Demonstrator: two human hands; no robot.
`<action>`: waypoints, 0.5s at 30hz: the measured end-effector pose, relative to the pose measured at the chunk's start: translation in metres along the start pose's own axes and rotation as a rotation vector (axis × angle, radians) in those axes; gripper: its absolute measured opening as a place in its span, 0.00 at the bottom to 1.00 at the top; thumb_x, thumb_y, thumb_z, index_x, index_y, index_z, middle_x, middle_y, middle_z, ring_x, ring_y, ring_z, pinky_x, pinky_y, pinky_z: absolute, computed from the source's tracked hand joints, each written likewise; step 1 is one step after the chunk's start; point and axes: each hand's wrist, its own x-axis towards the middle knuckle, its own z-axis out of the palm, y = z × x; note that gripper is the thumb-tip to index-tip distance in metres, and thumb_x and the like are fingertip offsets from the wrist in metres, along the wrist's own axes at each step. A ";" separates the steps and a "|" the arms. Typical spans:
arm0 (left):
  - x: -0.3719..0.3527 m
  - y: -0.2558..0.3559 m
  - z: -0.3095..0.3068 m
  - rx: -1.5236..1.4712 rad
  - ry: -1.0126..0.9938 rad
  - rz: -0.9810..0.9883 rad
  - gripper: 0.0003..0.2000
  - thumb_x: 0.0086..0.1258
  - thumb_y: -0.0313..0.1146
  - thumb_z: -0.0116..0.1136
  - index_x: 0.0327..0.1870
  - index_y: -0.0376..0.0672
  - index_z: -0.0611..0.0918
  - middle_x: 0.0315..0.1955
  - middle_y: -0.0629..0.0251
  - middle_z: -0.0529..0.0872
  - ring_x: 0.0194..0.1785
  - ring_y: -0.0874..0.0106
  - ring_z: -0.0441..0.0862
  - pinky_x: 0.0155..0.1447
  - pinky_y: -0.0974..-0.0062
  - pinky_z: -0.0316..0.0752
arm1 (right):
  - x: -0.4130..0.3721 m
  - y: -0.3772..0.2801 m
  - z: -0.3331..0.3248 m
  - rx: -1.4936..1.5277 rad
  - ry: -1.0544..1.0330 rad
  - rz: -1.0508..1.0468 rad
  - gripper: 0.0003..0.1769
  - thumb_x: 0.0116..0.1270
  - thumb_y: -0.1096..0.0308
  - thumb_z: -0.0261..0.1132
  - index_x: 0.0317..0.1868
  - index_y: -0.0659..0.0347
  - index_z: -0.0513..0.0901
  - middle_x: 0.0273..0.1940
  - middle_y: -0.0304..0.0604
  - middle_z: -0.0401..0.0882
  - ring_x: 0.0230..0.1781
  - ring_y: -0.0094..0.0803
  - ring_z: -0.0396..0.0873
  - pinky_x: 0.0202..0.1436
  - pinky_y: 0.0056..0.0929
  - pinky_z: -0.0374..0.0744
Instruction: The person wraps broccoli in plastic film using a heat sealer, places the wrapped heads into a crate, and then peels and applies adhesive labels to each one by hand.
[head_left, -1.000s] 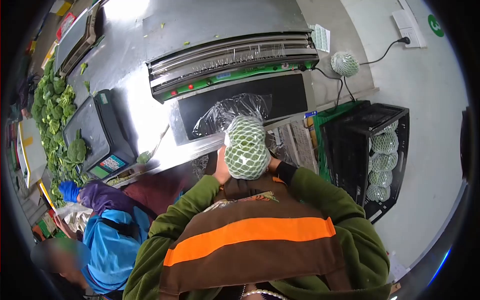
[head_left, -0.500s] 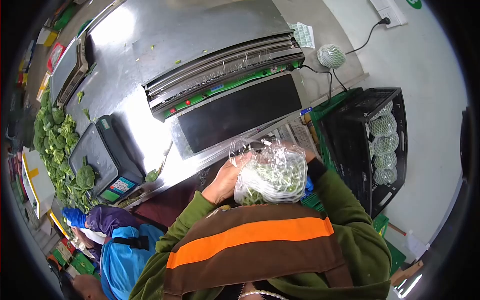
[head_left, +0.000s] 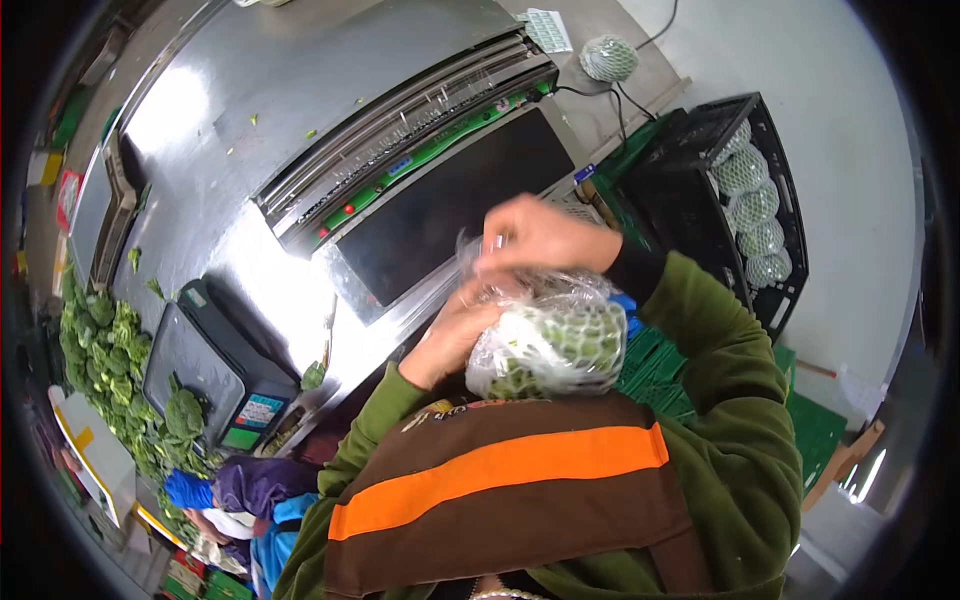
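Note:
A clear plastic bag [head_left: 550, 345] with green produce in white netting rests against the brown apron with the orange stripe. At its upper left, my left hand [head_left: 455, 330] grips the gathered plastic. My right hand [head_left: 545, 238] is above the bag, its fingers bent together at the twisted end of the plastic and slightly blurred. Just beyond the hands lies the dark plate [head_left: 455, 205] of the wrapping machine.
Left of the wrapper, a scale [head_left: 220, 370] holds a broccoli head [head_left: 184, 412], beside a broccoli heap [head_left: 105, 350]. A co-worker in purple and blue [head_left: 262, 485] is at lower left. A black crate [head_left: 700, 160] with netted produce stands right, a netted piece [head_left: 608, 58] behind.
My right hand has moved from the bag's far side up and left over its top. The plastic is now gathered between both hands. The whole view has turned and shifted somewhat.

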 end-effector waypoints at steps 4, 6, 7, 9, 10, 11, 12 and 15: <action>0.008 0.017 0.014 0.938 0.408 0.530 0.23 0.65 0.30 0.64 0.61 0.35 0.77 0.49 0.58 0.84 0.52 0.66 0.81 0.61 0.65 0.74 | -0.045 0.044 0.055 0.733 -0.258 0.295 0.16 0.75 0.57 0.63 0.48 0.63 0.82 0.42 0.37 0.84 0.40 0.18 0.78 0.42 0.21 0.75; 0.014 0.029 0.018 0.886 0.274 0.654 0.28 0.64 0.33 0.63 0.65 0.35 0.74 0.56 0.54 0.81 0.58 0.62 0.79 0.65 0.62 0.71 | -0.069 0.053 0.074 0.882 -0.222 0.230 0.18 0.76 0.56 0.60 0.52 0.63 0.80 0.47 0.39 0.82 0.46 0.21 0.77 0.50 0.23 0.74; 0.021 0.027 -0.009 0.859 -0.118 0.532 0.31 0.63 0.35 0.63 0.69 0.37 0.71 0.61 0.52 0.77 0.63 0.62 0.76 0.66 0.63 0.70 | -0.077 0.059 0.083 0.944 -0.144 0.184 0.19 0.77 0.56 0.58 0.55 0.63 0.79 0.50 0.40 0.81 0.49 0.23 0.77 0.53 0.25 0.73; 0.028 0.025 -0.004 0.605 -0.359 0.162 0.36 0.63 0.37 0.62 0.73 0.37 0.65 0.70 0.49 0.70 0.69 0.59 0.71 0.70 0.63 0.67 | -0.083 0.074 0.100 1.043 0.069 0.059 0.21 0.79 0.55 0.55 0.59 0.63 0.78 0.55 0.42 0.80 0.55 0.27 0.76 0.60 0.27 0.72; 0.015 0.031 0.011 0.404 -0.187 -0.081 0.37 0.64 0.38 0.60 0.74 0.36 0.63 0.72 0.48 0.66 0.70 0.56 0.69 0.72 0.62 0.65 | -0.087 0.081 0.101 1.110 0.174 0.001 0.22 0.79 0.54 0.53 0.61 0.63 0.77 0.58 0.43 0.79 0.58 0.29 0.75 0.64 0.28 0.71; 0.011 0.027 0.036 0.099 -0.197 -0.056 0.39 0.62 0.35 0.62 0.75 0.35 0.60 0.72 0.48 0.66 0.71 0.57 0.69 0.73 0.62 0.64 | -0.095 0.087 0.102 1.200 0.275 -0.047 0.24 0.80 0.54 0.52 0.63 0.63 0.76 0.61 0.44 0.78 0.61 0.30 0.75 0.68 0.30 0.70; 0.010 0.019 0.054 -0.205 -0.181 -0.051 0.42 0.61 0.33 0.64 0.76 0.35 0.57 0.72 0.49 0.66 0.71 0.58 0.68 0.73 0.62 0.63 | -0.101 0.088 0.099 1.304 0.359 -0.074 0.25 0.81 0.53 0.50 0.65 0.62 0.75 0.63 0.45 0.78 0.64 0.32 0.75 0.71 0.31 0.70; 0.050 -0.014 0.052 0.772 -0.288 0.293 0.61 0.52 0.30 0.74 0.79 0.37 0.36 0.73 0.50 0.56 0.76 0.59 0.59 0.76 0.64 0.56 | -0.143 0.067 0.072 1.844 0.441 -0.263 0.33 0.81 0.41 0.41 0.72 0.55 0.70 0.72 0.43 0.68 0.72 0.40 0.66 0.78 0.42 0.58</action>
